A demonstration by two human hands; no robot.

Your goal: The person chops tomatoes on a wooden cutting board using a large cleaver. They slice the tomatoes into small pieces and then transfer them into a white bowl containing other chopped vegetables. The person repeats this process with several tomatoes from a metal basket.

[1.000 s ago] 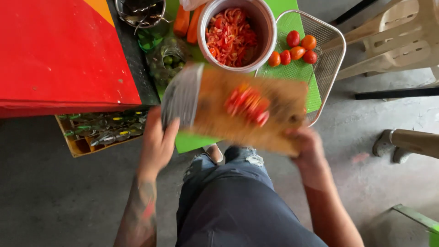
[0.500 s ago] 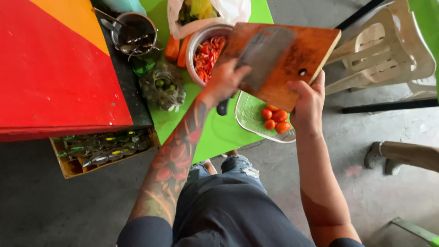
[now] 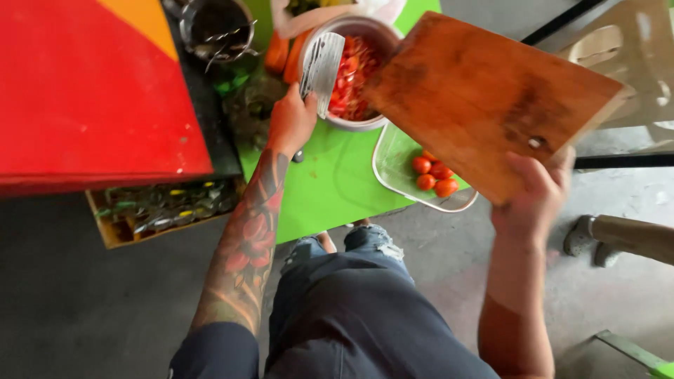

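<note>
My left hand grips a broad steel cleaver, its blade held over the left rim of a metal bowl full of chopped red tomato. My right hand holds a wooden cutting board by its near corner, tilted up with its far edge over the bowl. The board's face looks bare. Under the board, a clear tray with a few whole tomatoes rests on the green table.
A red and orange box fills the left. A dark pot with utensils and carrots stand at the back. A wooden crate of bottles sits below. A pale plastic chair stands to the right.
The board swung from over the bowl to the right, uncovering the chopped tomato. My left hand moved the cleaver off the board's face to the bowl's left rim.
</note>
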